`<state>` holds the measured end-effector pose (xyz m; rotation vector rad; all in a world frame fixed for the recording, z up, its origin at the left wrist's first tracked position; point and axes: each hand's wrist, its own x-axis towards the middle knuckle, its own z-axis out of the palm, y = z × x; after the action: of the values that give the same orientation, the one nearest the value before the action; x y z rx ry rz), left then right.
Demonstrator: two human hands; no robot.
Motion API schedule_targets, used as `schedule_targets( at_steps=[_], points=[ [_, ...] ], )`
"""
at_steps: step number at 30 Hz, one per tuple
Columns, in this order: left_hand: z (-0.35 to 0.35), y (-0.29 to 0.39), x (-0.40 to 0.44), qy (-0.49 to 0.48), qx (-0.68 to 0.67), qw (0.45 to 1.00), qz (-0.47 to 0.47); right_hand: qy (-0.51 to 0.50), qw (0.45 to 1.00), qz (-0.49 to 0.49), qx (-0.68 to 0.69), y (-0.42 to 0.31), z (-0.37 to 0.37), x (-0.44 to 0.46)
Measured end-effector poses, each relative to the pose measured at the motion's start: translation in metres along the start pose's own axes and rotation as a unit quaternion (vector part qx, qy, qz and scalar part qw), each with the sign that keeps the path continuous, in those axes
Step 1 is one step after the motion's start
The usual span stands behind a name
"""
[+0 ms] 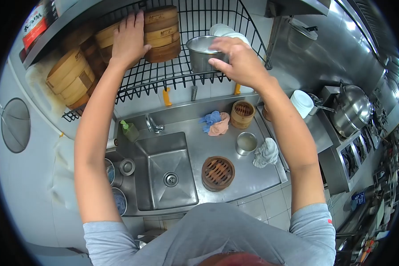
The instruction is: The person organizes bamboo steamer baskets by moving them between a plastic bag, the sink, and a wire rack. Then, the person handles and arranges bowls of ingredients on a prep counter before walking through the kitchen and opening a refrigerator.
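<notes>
My left hand (pixel 129 39) reaches up into the black wire rack (pixel 155 79), its fingers stretched out flat against the bamboo steamers. Just right of it stands a stack of bamboo steamers (pixel 162 33); another steamer (pixel 105 37) is partly hidden behind the hand. At the rack's right side, my right hand (pixel 240 61) is beside a metal pot (pixel 200 55), thumb and fingers apart and overlapping its right edge. Whether it touches the pot, I cannot tell. White plates (pixel 226 32) stand behind that hand. More bamboo steamers (pixel 72 77) lean at the rack's left end.
Below is a steel sink (pixel 164 170) with a faucet (pixel 153 124) and green bottle (pixel 130 131). The counter holds bamboo steamers (pixel 218 174) (pixel 243 114), a metal bowl (pixel 247 143), and cloths (pixel 220 125) (pixel 266 153). A large pot (pixel 351 111) stands by the stove at right.
</notes>
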<state>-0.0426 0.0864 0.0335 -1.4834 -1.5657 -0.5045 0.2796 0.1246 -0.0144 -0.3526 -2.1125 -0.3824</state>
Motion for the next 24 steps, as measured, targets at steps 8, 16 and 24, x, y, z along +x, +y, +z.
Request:
schedule_targets(
  at_steps=[8,16,24],
  points=[
    [-0.108,0.024,-0.072,-0.039,-0.387,0.917,0.090,0.093,0.942,0.285,0.150,-0.052,-0.061,-0.146],
    [-0.121,0.100,-0.139,-0.162,-0.501,0.845,0.095,-0.281,0.806,0.442,0.278,-0.161,0.027,-0.392],
    [0.092,0.193,-0.460,-0.595,-0.504,0.606,-0.159,-0.229,0.747,0.504,0.368,-0.181,0.066,-0.417]
  ],
)
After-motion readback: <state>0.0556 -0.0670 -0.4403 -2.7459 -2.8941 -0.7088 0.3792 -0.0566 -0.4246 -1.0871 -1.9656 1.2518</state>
